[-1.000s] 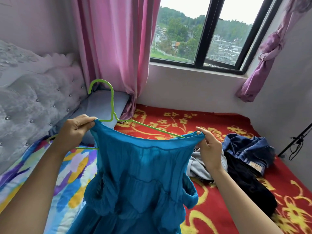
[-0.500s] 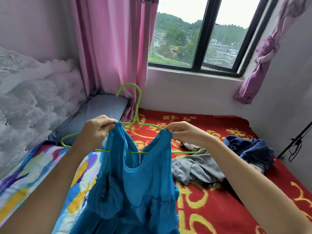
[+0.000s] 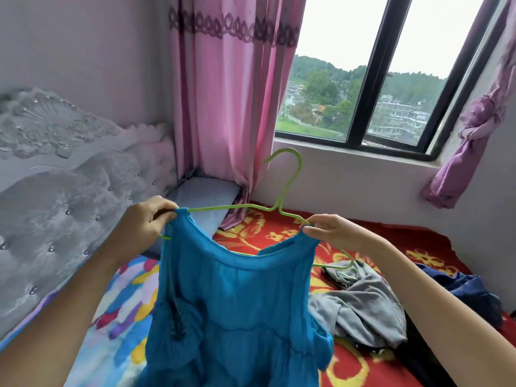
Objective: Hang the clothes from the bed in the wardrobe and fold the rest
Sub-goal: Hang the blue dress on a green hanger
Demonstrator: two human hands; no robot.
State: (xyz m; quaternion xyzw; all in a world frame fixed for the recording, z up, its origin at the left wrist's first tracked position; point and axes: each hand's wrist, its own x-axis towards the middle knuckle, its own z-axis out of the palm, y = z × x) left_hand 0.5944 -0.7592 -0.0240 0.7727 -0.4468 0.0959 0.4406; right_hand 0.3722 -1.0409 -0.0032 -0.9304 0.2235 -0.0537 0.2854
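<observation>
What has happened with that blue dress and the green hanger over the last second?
Half a second ago the hands were close together and the blue dress was bunched. Now the right hand has drawn outward, spreading its top along the green hanger, whose right end still pokes out uncovered. The left hand keeps its pinch on the other shoulder. The grey garment and dark blue clothes lie unmoved on the bed.

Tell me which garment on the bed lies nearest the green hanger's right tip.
The grey garment: the green hanger ends just above its crumpled top edge. The navy garment lies farther right, and the blue dress is held up, not lying.
</observation>
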